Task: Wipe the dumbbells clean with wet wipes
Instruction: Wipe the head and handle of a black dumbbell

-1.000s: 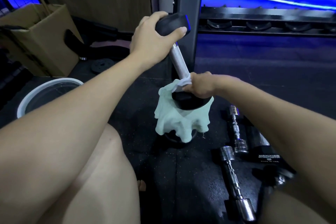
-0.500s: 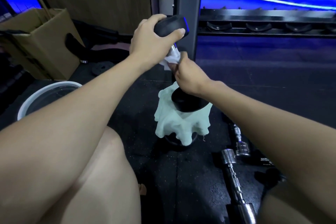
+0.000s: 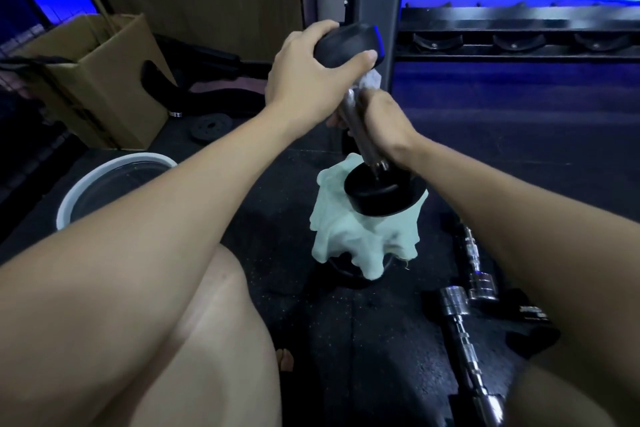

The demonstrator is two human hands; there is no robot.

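Observation:
A black dumbbell (image 3: 382, 194) with a chrome handle stands on end, its lower head resting on a pale green cloth (image 3: 349, 236). My left hand (image 3: 311, 76) grips the upper black head. My right hand (image 3: 381, 121) is wrapped round the chrome handle with a white wet wipe (image 3: 371, 80) that sticks out above my fist, just under the upper head. The green cloth is draped over a dark round object on the floor.
Two chrome dumbbells (image 3: 464, 322) and a small black one lie on the rubber floor at the right. A white bucket (image 3: 86, 191) stands at the left, a cardboard box (image 3: 100, 80) behind it. A dumbbell rack (image 3: 519, 42) and a grey post are close behind.
My right hand slid the wipe up the chrome handle from just above the lower head to near the upper head, and has come slightly back down. My left hand kept its grip on the top.

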